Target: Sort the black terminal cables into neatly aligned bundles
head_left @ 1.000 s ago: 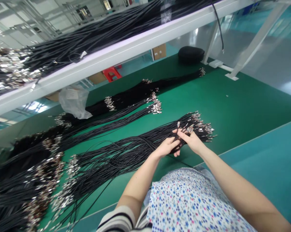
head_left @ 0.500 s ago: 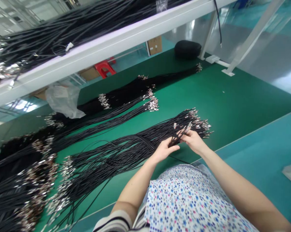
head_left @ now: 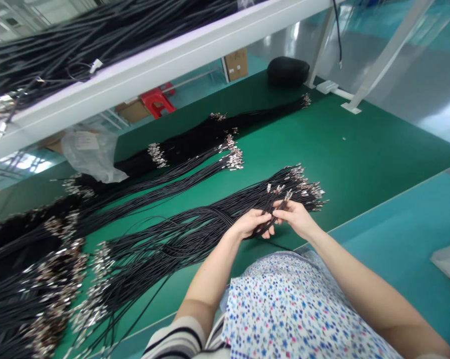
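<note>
Black cables point(head_left: 195, 224) with metal terminals at their ends lie in a long bundle across the green table in front of me. Over the right part of this bundle, my left hand point(head_left: 252, 223) is closed around several cables just behind their ends. My right hand point(head_left: 293, 215) pinches the same small group nearer the tips, and its fingers meet those of my left. Silvery terminals point(head_left: 288, 195) stick up above my right fingers. How many cables each hand holds is hidden by the fingers.
More cable bundles point(head_left: 172, 182) lie farther back and at the left. A clear plastic bag point(head_left: 92, 154) rests on them. A white shelf beam point(head_left: 165, 67) carrying cables crosses above. A black case point(head_left: 288, 72) sits by the shelf's leg at the back right.
My left hand has turned and closed more around the cables, its thumb now against my right fingers. The held terminals have spread apart a little. The view has shifted slightly.
</note>
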Motion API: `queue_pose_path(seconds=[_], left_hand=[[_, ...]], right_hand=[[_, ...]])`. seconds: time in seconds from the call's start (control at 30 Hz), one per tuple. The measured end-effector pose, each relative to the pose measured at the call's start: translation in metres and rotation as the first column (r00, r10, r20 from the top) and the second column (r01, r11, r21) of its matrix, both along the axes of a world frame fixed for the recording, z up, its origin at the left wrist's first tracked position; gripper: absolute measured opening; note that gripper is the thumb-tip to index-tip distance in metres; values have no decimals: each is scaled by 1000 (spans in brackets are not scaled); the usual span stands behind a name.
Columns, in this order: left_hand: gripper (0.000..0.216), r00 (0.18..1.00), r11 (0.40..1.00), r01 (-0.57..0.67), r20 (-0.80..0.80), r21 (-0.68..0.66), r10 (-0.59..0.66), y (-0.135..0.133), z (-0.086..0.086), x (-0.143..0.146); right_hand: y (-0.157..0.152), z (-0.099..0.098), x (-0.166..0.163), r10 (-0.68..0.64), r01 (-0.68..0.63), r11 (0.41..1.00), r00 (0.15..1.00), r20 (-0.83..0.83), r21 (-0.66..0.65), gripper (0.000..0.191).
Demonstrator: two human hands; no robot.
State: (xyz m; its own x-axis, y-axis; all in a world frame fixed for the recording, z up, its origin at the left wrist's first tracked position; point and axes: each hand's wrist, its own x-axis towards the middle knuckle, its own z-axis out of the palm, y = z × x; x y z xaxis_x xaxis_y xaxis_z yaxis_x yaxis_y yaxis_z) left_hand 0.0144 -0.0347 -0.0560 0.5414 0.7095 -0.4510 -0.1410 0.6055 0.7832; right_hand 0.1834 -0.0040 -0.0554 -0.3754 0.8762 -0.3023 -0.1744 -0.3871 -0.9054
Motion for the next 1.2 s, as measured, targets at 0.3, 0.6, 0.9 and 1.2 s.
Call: queue_pose_path(seconds=[0.3,0.6,0.9,1.2], left_hand=[[44,961,963,-225,-126,148,244,-6,-8,14],[34,961,963,-107,-224,247,165,-7,6,12],[33,953,953,-238,-147,186,266,0,6,11],[41,952,953,-284,-83,105,293,3,1,12]], right_hand=[[12,11,14,16,-16,1000,1000,16,-17,37],[17,4,15,57,-57,998,998,30,-6,35],[19,8,9,9,-11,1000,999,-54,-28,37],[22,6,6,-15,15,1000,1000,20,25,42]])
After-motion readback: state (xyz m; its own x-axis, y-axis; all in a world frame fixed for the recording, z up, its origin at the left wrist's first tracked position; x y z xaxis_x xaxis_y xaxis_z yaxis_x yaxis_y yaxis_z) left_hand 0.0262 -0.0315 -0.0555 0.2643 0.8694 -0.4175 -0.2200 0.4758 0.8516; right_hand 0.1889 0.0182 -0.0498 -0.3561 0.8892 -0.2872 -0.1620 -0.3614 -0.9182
